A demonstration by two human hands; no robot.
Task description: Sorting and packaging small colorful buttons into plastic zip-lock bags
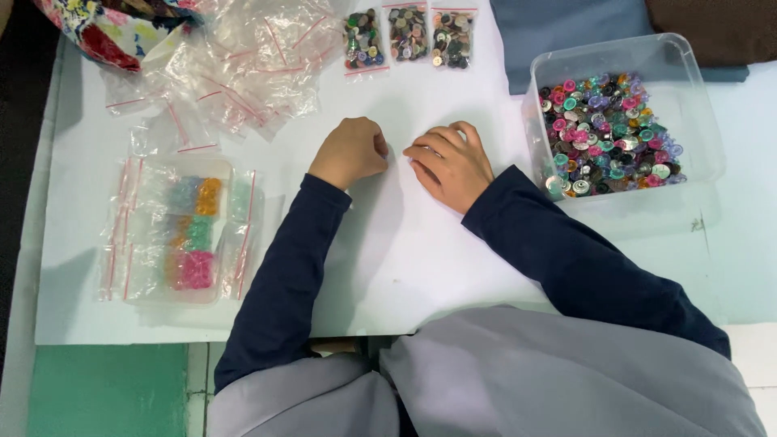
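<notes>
My left hand (350, 150) rests on the white sheet (380, 243) near its middle, fingers curled into a loose fist; whether anything is inside I cannot see. My right hand (450, 164) lies just right of it, palm down with fingers bent and tips touching the sheet. Both arms wear dark blue sleeves. A clear plastic tub (704, 113) full of mixed coloured buttons (609, 133) stands to the right of my right hand.
Three small zip bags of buttons (409, 36) lie at the far edge. A heap of empty clear zip bags (251, 61) sits far left. A clear tray (174, 231) under bags holds sorted coloured buttons at left. Grey cloth covers my lap.
</notes>
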